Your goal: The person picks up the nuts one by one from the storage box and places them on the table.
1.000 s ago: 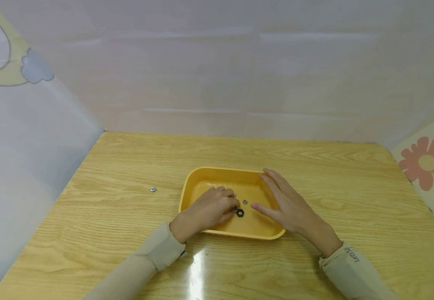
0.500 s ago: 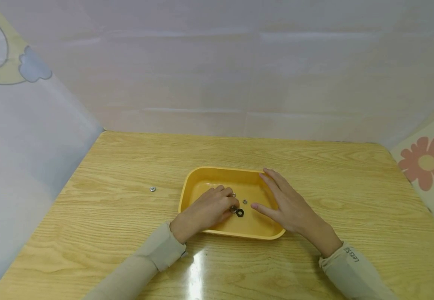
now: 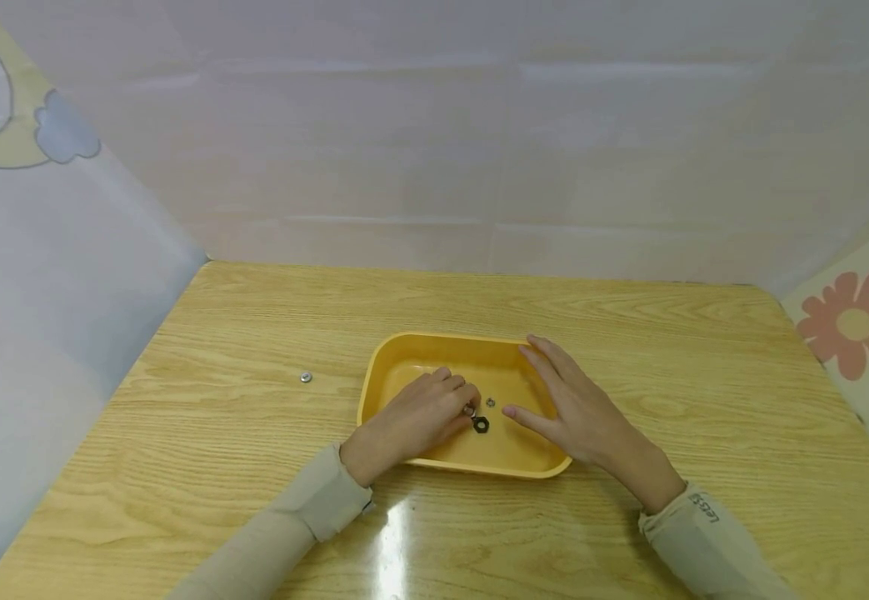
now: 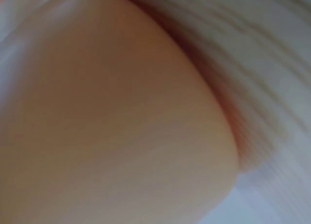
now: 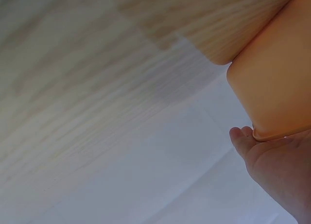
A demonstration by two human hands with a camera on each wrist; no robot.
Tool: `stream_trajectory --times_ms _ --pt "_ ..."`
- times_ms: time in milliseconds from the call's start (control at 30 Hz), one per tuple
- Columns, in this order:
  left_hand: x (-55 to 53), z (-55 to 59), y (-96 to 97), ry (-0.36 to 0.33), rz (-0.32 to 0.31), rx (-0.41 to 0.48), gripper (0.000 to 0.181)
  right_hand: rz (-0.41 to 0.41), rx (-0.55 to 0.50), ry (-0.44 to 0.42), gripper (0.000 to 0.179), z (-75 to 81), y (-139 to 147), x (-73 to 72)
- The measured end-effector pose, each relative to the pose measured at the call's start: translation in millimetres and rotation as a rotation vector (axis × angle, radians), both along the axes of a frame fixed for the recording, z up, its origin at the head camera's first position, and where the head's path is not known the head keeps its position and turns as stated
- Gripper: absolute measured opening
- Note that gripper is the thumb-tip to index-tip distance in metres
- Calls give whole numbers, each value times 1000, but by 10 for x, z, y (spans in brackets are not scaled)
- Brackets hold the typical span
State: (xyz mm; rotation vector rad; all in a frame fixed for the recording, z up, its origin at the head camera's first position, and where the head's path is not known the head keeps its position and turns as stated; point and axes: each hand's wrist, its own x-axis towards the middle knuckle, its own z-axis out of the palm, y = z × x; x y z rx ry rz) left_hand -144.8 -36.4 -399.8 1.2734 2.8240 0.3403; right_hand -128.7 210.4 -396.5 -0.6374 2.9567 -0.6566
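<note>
shiny nut (image 3: 469, 411) has shifted, pinched by your left hand (image 3: 421, 413)
your right hand (image 3: 584, 414) (spread wide) touches the tray (image 3: 479, 471)

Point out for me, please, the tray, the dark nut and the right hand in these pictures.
Tray (image 3: 449, 350): head view, on its far inner wall.
Dark nut (image 3: 475, 425): head view, on its ring, beside the hole.
Right hand (image 3: 582, 417): head view, on the back of the hand.
</note>
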Motion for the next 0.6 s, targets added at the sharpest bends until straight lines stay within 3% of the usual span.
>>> stream_trajectory --times_ms 600 --pt "17 41 -40 18 -5 152 22 2 -7 -2 89 -5 7 0"
